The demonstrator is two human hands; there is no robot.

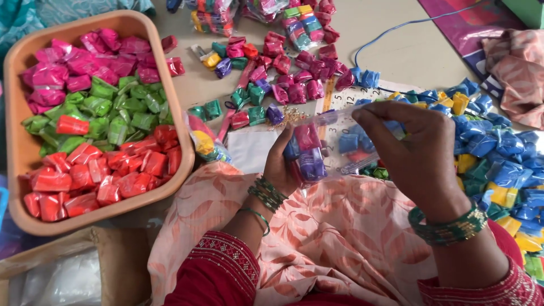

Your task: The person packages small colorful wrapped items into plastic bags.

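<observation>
Head view: clear packet [326, 144] long axis level, mouth pointing right.
Left hand [283, 164]: clamped under packet.
Right hand [416, 150]: pinching packet's mouth.

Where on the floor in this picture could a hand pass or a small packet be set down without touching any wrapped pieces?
Bare floor shows at top, between the purple-pink scatter and the patterned cloth, crossed by a blue cord. A smaller patch lies between the tray and the green pieces. The blue-yellow heap is crowded; left hand and right hand hold a clear bag.
</observation>
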